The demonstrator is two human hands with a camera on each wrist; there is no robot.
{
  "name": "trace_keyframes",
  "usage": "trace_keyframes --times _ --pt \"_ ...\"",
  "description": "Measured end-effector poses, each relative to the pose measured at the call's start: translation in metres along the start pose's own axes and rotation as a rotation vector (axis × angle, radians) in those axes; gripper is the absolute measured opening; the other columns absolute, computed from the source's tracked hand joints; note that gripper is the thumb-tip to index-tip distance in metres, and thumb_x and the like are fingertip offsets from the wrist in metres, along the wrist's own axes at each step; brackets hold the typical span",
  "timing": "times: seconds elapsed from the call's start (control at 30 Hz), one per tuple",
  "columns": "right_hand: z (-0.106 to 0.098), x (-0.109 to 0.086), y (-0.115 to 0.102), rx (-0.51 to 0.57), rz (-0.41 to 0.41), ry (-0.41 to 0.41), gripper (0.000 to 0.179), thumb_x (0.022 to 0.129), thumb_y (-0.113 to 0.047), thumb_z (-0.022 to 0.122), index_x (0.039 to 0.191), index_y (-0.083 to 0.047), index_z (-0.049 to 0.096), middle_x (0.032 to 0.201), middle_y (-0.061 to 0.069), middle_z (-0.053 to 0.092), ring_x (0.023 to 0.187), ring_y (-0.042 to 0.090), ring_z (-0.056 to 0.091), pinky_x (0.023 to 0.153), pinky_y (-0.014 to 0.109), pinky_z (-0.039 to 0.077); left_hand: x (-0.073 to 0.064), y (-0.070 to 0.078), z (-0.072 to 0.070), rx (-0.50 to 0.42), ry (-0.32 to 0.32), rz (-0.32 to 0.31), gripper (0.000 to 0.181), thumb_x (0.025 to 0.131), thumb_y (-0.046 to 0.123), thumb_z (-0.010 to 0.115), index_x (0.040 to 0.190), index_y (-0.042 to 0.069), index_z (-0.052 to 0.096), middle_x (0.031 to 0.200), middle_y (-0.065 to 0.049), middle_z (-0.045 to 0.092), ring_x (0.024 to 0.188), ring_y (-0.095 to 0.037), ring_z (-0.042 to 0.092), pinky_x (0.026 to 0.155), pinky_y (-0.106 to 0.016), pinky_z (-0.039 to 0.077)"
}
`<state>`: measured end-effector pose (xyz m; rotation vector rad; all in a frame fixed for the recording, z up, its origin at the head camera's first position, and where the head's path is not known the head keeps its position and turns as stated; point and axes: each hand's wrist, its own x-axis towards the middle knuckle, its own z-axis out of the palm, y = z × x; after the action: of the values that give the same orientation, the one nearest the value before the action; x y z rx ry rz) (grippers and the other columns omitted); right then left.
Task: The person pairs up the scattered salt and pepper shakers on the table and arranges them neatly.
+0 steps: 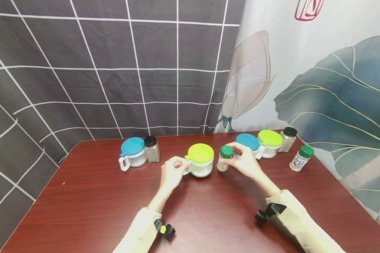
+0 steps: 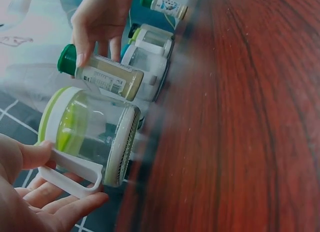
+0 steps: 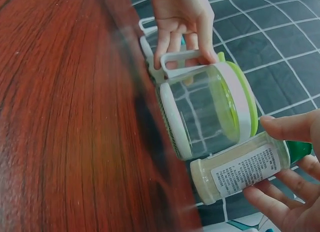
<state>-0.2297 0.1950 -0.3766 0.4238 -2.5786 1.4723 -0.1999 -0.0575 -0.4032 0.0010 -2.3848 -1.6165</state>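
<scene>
In the head view my left hand (image 1: 171, 174) pinches the white handle of a clear seasoning jar (image 1: 201, 154) with a lime-green lid, at the middle back of the table. The left wrist view shows the thumb on top of that handle (image 2: 75, 167) and the fingers beneath it. My right hand (image 1: 247, 164) grips a small spice shaker (image 1: 226, 152) with a green cap, thumb on one side and fingers on the other. The shaker (image 3: 240, 167) is upright just right of the jar and carries a printed label. Whether either base touches the table cannot be told.
At the left stand a blue-lidded jar (image 1: 132, 147) and a black-capped shaker (image 1: 152, 150). Behind my right hand are another blue-lidded jar (image 1: 247, 141), a green-lidded jar (image 1: 270, 138) and a black-capped shaker (image 1: 287, 140). A green-capped shaker (image 1: 301, 159) stands far right. Curtains hang behind the table (image 1: 98, 200).
</scene>
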Motion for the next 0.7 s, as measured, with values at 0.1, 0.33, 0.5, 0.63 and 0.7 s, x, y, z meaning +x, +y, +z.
trace_keyframes --times 0.1,0.33,0.5,0.63,0.7 --pt "0.003 0.002 0.000 -0.006 -0.007 0.006 0.042 0.072 -0.018 0.084 0.110 -0.012 0.066 0.099 0.008 0.071 0.088 0.015 0.062 0.079 0.032 0.050 0.002 -0.001 -0.002 -0.004 0.008 -0.001 0.013 0.081 0.020 0.075 0.084 0.008 0.072 0.088 -0.010 0.076 0.091 -0.024 0.073 0.076 -0.033 0.056" --pt "0.011 0.009 0.003 0.030 -0.019 -0.002 0.040 0.073 -0.017 0.084 0.108 -0.011 0.066 0.096 0.009 0.071 0.084 0.008 0.063 0.078 0.030 0.051 0.007 -0.005 -0.004 -0.010 0.021 -0.025 0.013 0.081 0.020 0.075 0.085 0.007 0.072 0.088 -0.012 0.075 0.089 -0.023 0.073 0.074 -0.029 0.054" --pt "0.016 0.014 0.004 0.062 -0.014 -0.004 0.042 0.072 -0.015 0.084 0.110 -0.009 0.066 0.099 0.012 0.071 0.088 0.016 0.065 0.077 0.027 0.052 0.010 -0.007 -0.005 0.001 0.047 -0.031 0.012 0.081 0.019 0.075 0.085 0.007 0.072 0.086 -0.011 0.075 0.089 -0.023 0.073 0.076 -0.030 0.053" --pt "0.019 0.017 0.003 0.045 -0.004 0.002 0.044 0.072 -0.016 0.084 0.112 -0.008 0.066 0.103 0.012 0.071 0.092 0.020 0.067 0.078 0.028 0.052 0.011 -0.007 -0.005 -0.005 0.051 -0.042 0.012 0.081 0.018 0.074 0.085 0.007 0.072 0.086 -0.012 0.075 0.089 -0.024 0.073 0.074 -0.029 0.052" --pt "0.020 0.017 -0.002 0.032 0.002 -0.003 0.044 0.073 -0.012 0.083 0.112 -0.005 0.066 0.104 0.015 0.070 0.093 0.024 0.067 0.078 0.031 0.052 0.012 -0.008 -0.005 -0.004 0.051 -0.048 0.012 0.081 0.018 0.074 0.085 0.006 0.072 0.087 -0.012 0.075 0.088 -0.023 0.073 0.074 -0.028 0.052"
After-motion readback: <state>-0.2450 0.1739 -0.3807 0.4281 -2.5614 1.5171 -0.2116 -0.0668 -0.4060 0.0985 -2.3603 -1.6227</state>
